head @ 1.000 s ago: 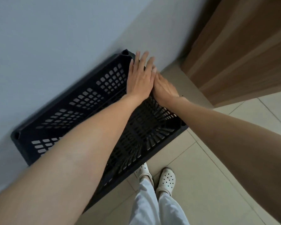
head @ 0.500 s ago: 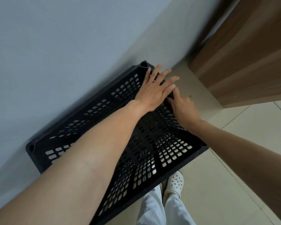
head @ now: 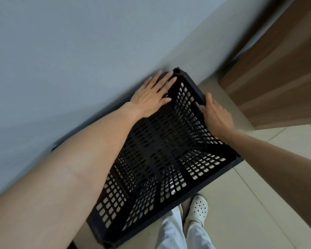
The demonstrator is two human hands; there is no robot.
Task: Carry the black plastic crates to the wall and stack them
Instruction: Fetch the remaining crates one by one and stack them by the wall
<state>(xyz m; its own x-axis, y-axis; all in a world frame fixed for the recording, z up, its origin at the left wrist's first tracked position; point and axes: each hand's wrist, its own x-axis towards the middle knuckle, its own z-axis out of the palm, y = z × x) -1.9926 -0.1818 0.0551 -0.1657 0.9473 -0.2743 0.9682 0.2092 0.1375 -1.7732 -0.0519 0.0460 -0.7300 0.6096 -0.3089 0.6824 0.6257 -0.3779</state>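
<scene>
Straight, slightly spread fingers of the left hand [head: 151,97] press the far rim; the right hand [head: 216,115] curls over the end rim of the black plastic crate [head: 160,150], set against the wall [head: 79,51]. Uneven pushing could skew it, or pinch the fingertips against the wall

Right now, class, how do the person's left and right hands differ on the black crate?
The left hand lies flat, fingers straight and spread; the right hand curls its fingers over the rim. The left hand is at the black plastic crate's wall side; the right hand at its end. Both touch it.
</scene>
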